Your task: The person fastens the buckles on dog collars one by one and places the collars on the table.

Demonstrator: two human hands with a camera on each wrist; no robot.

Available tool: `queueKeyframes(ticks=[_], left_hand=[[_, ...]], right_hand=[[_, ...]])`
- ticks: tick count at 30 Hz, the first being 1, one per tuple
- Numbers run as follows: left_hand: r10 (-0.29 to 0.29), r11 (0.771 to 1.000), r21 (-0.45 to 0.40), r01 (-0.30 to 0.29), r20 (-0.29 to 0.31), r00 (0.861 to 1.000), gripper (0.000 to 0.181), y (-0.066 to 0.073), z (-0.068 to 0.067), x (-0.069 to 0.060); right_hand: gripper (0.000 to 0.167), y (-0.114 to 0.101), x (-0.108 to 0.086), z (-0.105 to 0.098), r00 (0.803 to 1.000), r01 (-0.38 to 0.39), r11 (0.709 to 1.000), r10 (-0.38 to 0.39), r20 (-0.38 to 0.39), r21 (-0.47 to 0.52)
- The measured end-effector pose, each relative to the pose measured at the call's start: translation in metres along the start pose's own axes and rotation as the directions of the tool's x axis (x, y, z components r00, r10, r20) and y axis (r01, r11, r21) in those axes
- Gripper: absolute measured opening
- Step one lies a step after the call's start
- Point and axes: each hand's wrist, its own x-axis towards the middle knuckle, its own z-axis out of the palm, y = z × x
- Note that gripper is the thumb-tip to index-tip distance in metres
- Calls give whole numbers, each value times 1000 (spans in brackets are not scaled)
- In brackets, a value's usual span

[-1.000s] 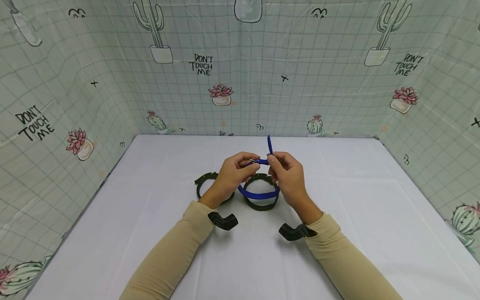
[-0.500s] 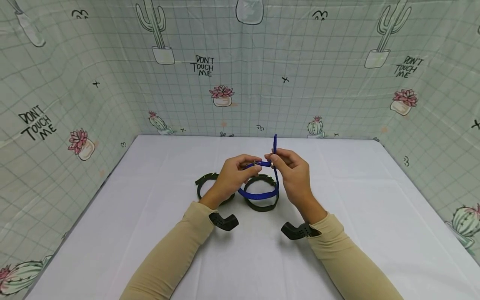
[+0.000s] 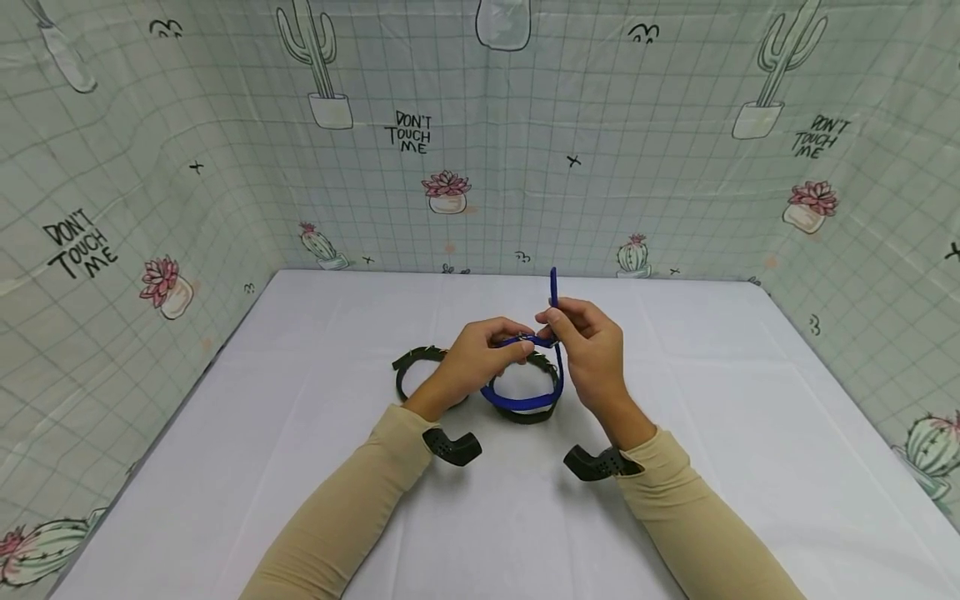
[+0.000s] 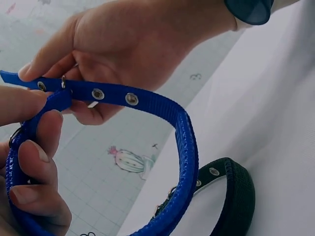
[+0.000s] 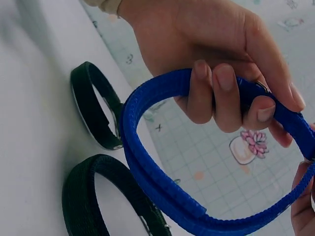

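Note:
A blue dog collar [image 3: 528,402], bent into a loop, is held between both hands above the table. My left hand [image 3: 487,354] grips its buckle end; in the right wrist view, its fingers [image 5: 225,78] curl round the band. With thumb and fingers, my right hand [image 3: 592,346] pinches the free strap end, whose tip points upward. The left wrist view shows metal eyelets [image 4: 131,99] along that strap and a buckle prong [image 4: 63,82] against it. Part of the buckle is hidden by fingers.
Two dark green collars lie looped on the white table [image 3: 262,467]. One collar [image 3: 417,357] sits left, partly behind the left wrist; the other collar [image 3: 525,418] is beneath the blue one. A patterned cloth [image 3: 495,125] walls the back and sides.
Both hands have shifted slightly right, the left also a little lower. The strap tip has moved right and the blue loop has sunk slightly. The green collars have stayed put.

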Motion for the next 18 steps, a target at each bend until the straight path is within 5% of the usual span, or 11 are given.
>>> queueKeyframes(ticks=[10,18], left_hand=[[36,997,-66,-42,-94,995,34,-11,-1,2],[100,989,-101,-111,-104,990,37,-12,-2,3]], right_hand=[[46,0,2,-8,1000,-1,994,3,20,-113],[32,0,5,-13,999,11,994,-7,36,-112]])
